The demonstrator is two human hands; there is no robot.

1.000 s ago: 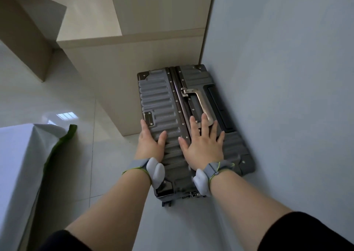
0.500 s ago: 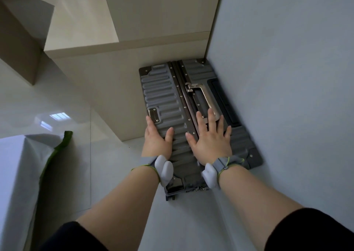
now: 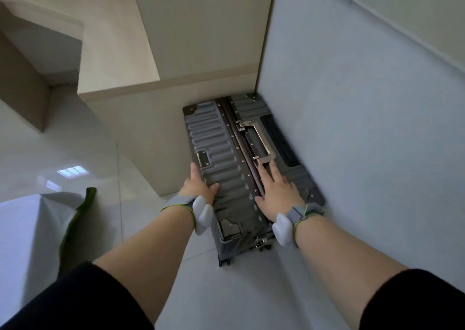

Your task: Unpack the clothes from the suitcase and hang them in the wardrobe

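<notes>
**Mia:** Where is the suitcase?

**Ben:** The grey suitcase (image 3: 221, 138) is shut; it sits on the floor (image 3: 88, 153) in a corner, right under both hands.

**Mia:** What is the left hand doing?

**Ben:** The left hand (image 3: 198, 187) holds the left edge of the suitcase; the thumb (image 3: 213, 187) lies on the bumpy top and the fingers go over the side; I cannot see their tips. A small shiny lock (image 3: 202, 159) is just past the pointing finger; the beige cupboard (image 3: 141, 128) stands on the outer side of those fingers.

**Mia:** And the right hand?

**Ben:** The right hand (image 3: 276, 191) lies flat on top; its fingers (image 3: 273, 172) are straight and close together, and they hold nothing. The silver handle (image 3: 256, 138) starts right at the fingertips and runs on away from them; the white wall (image 3: 364, 128) is close by the little finger's side.

**Mia:** What is behind the hands?

**Ben:** Each wrist has a grey band with a white lump, the left band (image 3: 201, 214) and the right band (image 3: 284, 229); a black wheel (image 3: 224, 261) pokes out below the wrists; far off past the left arm lies a white cloth (image 3: 25, 229) with a green edge (image 3: 80, 211).
</notes>
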